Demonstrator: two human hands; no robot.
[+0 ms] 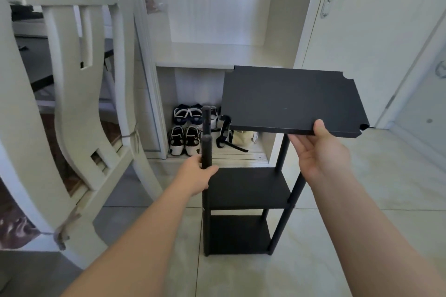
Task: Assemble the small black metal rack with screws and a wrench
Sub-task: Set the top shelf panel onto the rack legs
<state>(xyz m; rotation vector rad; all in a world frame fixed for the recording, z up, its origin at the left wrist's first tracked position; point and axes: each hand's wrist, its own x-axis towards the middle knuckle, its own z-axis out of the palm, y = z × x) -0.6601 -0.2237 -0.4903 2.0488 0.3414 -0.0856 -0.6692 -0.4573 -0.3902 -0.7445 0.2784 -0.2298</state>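
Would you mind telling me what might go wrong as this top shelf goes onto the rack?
1. The right-hand grip holds the shelf panel by its near edge only, so the panel may tip or slip down onto the rack.
2. The left-hand grip steadies just one pole. The other pole tops are free, so the panel's corner notches may miss them and jam.

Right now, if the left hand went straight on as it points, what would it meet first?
The black post: the left hand grips it. Past that, probably the shoes; depth is unclear.
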